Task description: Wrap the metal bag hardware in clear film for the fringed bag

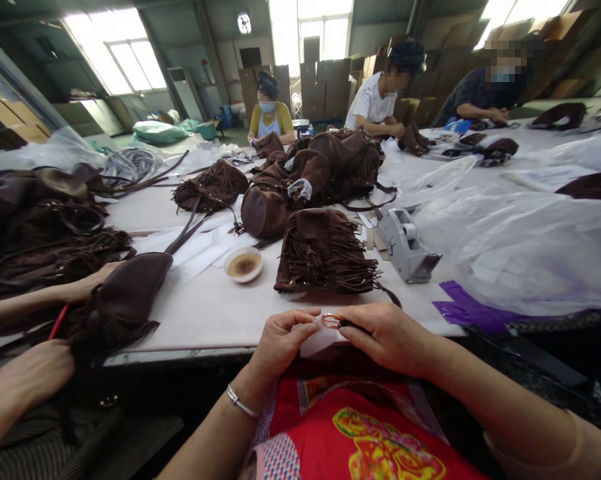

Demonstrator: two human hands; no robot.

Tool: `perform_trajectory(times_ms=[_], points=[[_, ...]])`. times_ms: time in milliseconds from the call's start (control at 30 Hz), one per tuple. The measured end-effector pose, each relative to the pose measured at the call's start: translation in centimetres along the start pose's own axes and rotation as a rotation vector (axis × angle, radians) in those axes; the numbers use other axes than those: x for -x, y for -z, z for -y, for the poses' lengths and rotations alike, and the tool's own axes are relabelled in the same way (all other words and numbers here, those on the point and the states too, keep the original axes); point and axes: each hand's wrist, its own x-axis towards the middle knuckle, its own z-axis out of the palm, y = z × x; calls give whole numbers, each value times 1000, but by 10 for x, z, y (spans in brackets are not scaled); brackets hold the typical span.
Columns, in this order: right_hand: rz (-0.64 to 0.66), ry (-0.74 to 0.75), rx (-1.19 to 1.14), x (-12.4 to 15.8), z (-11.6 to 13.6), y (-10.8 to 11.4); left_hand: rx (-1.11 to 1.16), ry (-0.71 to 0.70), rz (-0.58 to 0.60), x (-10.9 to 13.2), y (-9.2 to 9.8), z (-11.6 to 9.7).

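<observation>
My left hand point(283, 340) and my right hand point(385, 333) meet at the near table edge, over my red apron. The right hand pinches a small metal ring point(330, 321) on a dark strap. The left hand's fingers are curled on a piece of white paper point(320, 341) beside that ring. Just beyond them a brown fringed suede bag point(323, 252) lies on the white table point(220, 313).
A small dish point(243, 265) of brownish liquid and a grey tape dispenser point(405, 243) flank the bag. More brown bags point(300, 180) pile up mid-table, clear plastic sheeting point(520, 227) to the right. A co-worker's hands point(88, 283) handle a bag at left. Three other people work at the far side.
</observation>
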Motion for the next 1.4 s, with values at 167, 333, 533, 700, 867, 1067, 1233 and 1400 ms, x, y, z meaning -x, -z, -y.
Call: perform_trajectory(times_ms=[167, 333, 533, 700, 867, 1067, 1233, 1400], points=[[67, -27, -29, -1, 2, -1, -79, -24, -41, -1, -1, -4], [109, -63, -158, -2, 2, 2, -64, -52, -50, -1, -1, 0], [142, -128, -326, -2, -1, 2, 4, -24, -43, 1, -1, 4], [148, -148, -337, -3, -2, -1, 31, -47, -13, 2, -2, 5], [143, -126, -154, -4, 2, 0, -46, -89, 5, 3, -2, -1], [154, -114, 113, -5, -1, -8, -295, -100, 18, 3, -11, -16], [193, -131, 153, -7, -7, -11, -329, -82, 50, 1, -19, -23], [204, -102, -33, 1, -18, -3, -420, -23, -35, 3, -17, -22]])
